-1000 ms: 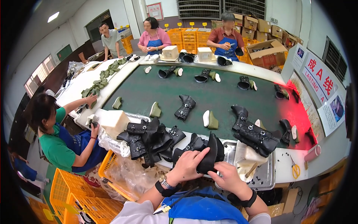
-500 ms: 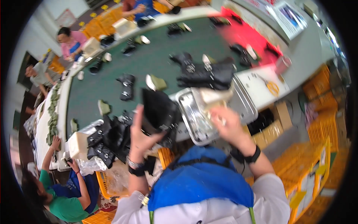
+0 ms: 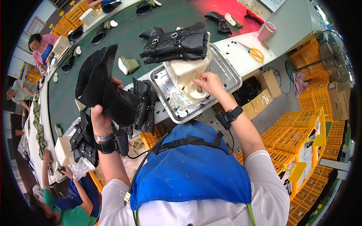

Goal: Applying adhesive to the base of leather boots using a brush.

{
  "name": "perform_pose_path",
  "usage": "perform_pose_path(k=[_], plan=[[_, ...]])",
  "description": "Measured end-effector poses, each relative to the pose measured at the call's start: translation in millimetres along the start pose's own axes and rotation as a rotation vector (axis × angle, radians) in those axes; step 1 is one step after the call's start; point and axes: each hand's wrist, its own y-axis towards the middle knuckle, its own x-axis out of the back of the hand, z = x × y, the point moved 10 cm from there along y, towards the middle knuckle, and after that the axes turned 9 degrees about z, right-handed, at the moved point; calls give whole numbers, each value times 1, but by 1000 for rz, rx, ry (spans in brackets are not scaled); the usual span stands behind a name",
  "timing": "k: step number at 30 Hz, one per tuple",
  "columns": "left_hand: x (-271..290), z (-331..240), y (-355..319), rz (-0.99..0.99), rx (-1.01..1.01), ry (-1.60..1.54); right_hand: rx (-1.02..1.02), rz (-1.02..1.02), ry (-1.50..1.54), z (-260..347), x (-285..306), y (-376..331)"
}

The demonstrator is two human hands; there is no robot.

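Forward, right arm point(image 3: 246, 131) outstretched, fingers point(image 3: 205, 78) around wooden handle point(image 3: 199, 88).

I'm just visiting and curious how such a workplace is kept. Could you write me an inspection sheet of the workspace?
Surface: green worktop with a white ledge along its near side.
Work items: raised black boot; metal tray holding a cream-coloured block, with more boots lying on it.
Clutter: black scraps in the tray and on the ledge; orange-handled scissors; pink cup.
Hands: left hand grips the raised boot; right hand holds a wooden handle over the tray.
Cables: black cable at the left wrist; another at the right wrist.
Surroundings: orange crates and cardboard box at right; co-workers at left, one in green.
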Motion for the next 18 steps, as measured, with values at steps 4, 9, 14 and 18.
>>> perform_pose_path(k=[4,9,14,18], plan=[[5,1,-7,43,59,68,34,-31,72,-1,1,-9],[13,29,-24,211,279,11,93,-174,175,-10,21,-29],[9,81,-32,212,497,26,84,-231,203,-24,22,-36],[-12,96,-29,276,529,-30,106,-270,80,-9,33,-48]])
